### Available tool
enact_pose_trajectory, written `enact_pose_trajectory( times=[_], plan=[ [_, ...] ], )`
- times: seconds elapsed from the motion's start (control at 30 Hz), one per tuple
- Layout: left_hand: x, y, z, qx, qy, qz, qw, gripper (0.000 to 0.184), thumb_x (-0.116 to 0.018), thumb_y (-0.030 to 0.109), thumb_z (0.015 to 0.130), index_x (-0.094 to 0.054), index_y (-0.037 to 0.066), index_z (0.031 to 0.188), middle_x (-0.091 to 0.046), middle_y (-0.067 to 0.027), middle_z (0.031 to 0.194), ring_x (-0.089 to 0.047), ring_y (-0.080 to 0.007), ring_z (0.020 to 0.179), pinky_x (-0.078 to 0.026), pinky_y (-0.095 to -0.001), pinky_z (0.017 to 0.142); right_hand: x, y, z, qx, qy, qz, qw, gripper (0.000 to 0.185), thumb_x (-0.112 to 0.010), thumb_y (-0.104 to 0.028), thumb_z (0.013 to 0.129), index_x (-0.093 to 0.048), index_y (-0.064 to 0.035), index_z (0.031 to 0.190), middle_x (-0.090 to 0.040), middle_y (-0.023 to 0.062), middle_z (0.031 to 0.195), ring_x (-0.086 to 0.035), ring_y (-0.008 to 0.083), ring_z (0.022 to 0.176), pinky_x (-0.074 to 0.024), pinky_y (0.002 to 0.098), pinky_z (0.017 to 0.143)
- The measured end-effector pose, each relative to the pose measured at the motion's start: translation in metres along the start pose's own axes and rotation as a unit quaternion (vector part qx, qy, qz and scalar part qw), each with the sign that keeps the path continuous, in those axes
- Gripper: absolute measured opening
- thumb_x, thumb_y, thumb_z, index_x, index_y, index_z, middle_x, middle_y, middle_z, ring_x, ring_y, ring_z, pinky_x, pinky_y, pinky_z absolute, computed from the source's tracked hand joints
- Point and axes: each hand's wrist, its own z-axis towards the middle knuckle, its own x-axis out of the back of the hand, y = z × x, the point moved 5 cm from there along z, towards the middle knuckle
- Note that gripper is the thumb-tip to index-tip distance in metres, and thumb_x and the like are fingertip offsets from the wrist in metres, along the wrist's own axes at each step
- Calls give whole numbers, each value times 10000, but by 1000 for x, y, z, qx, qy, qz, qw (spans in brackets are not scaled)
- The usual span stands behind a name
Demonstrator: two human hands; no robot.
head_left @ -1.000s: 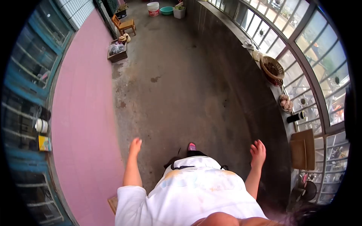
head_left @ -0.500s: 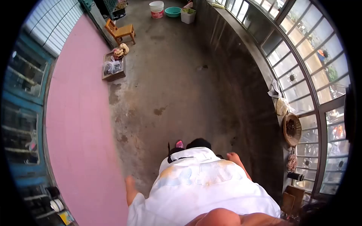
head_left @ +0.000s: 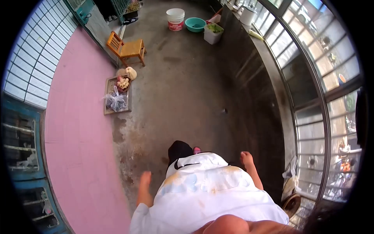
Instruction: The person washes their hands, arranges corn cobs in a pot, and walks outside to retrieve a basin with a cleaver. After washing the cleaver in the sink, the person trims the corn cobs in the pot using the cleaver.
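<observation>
My left hand [head_left: 145, 178] hangs beside my white shirt [head_left: 206, 191], over the floor near the pink wall panel. Its fingers look loosely stretched, and nothing shows in them. On the other side, my right hand [head_left: 246, 158] is held a little forward of the shirt, near the dark low wall. Those fingers are slightly bent with no object visible in them. Neither hand touches anything around it. Below the shirt hem, a dark trouser leg [head_left: 180, 150] and a pink shoe [head_left: 197, 150] show on the concrete floor [head_left: 175, 101].
Along the pink wall [head_left: 82, 117] stand a wooden chair [head_left: 131, 48] and a low box [head_left: 124, 110] bearing a plastic bag and produce. Farther ahead are a white bucket [head_left: 175, 17], a teal basin [head_left: 194, 25] and a white bin [head_left: 213, 36]. A ledge and barred windows line the right.
I have moved forward: the chair, box and bucket are nearer, and the basket on the ledge has slid toward the lower edge. My other leg is now forward, and both hands have swung slightly.
</observation>
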Motion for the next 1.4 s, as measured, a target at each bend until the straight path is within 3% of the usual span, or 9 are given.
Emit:
enact_pose_trajectory(
  times=[0.17, 0.33, 0.37, 0.4, 0.53, 0.67, 0.93, 1.13, 1.4],
  plan=[
    [15, -29, -20, 412, 10, -172, 895, 286, -481, 248, 835, -613, 12, 927, -613, -138, 838, -580, -273, 758, -446, -420, 673, -63, -309, 66, 206, -71, 79, 973, 281, -529, -210, 898, -554, -66, 1138, -612, 40, 1008, -589, 123, 843, -464, 253, 696],
    [106, 47, 196, 219, 95, 88, 967, 272, -497, 268, 859, -650, 59, 779, -625, -98, 677, -589, -211, 590, -444, -376, 514, -147, -372, 147, 46, -101, 124, 986, 314, -543, -249, 888, -548, -55, 1133, -606, 55, 1037, -603, 156, 845, -476, 288, 681],
    [134, 96, 230, 188, 114, -149, 964, 236, -495, 245, 869, -598, 46, 941, -608, -77, 793, -578, -192, 692, -447, -363, 569, -137, -392, 134, 40, -93, 106, 989, 316, -539, -250, 890, -546, -55, 1139, -604, 56, 1039, -601, 154, 841, -476, 287, 678],
    [158, 197, 300, 142, 130, -383, 904, 297, -494, 222, 880, -545, 33, 1103, -591, -56, 910, -567, -173, 794, -449, -349, 624, -142, -415, 153, 42, -87, 88, 991, 318, -536, -250, 892, -543, -56, 1144, -602, 57, 1042, -599, 153, 837, -477, 287, 675],
    [241, 520, 390, -144, 52, -312, 938, 363, -529, 221, 888, -496, 41, 1201, -595, -64, 1054, -578, -133, 906, -442, -235, 737, -153, -476, 227, 19, -36, 138, 990, 308, -528, -230, 894, -540, -60, 1150, -600, 55, 1024, -592, 140, 815, -469, 270, 651],
    [225, 579, 460, -83, 37, -344, 935, 332, -518, 226, 897, -508, 54, 1181, -609, -65, 1024, -579, -118, 890, -454, -250, 715, -196, -568, 315, 4, -57, 70, 996, 304, -550, -230, 877, -556, -55, 1126, -607, 50, 978, -590, 137, 792, -469, 276, 621],
    [169, 387, 494, 341, -48, -173, 923, 281, -501, 245, 876, -544, 59, 1082, -614, -108, 962, -581, -167, 875, -469, -313, 719, -328, -815, 436, 124, -133, -11, 983, 317, -549, -257, 883, -555, -59, 1130, -606, 47, 978, -592, 147, 821, -469, 292, 700],
    [253, 375, 602, 376, -16, -240, 895, 243, -462, 269, 872, -578, 83, 977, -610, -121, 894, -583, -206, 871, -476, -349, 727, -420, -874, 514, 56, -198, 39, 978, 353, -541, -289, 884, -539, -58, 1151, -589, 45, 1022, -578, 154, 874, -470, 304, 716],
    [332, 683, 746, 161, 59, -465, 869, 286, -542, 298, 857, -551, 81, 1043, -603, -65, 863, -576, -192, 778, -475, -332, 669, -464, -968, 699, -75, -95, 243, 962, 456, -580, -275, 852, -446, -75, 1238, -564, 54, 1040, -572, 194, 873, -478, 384, 715]
  ],
)
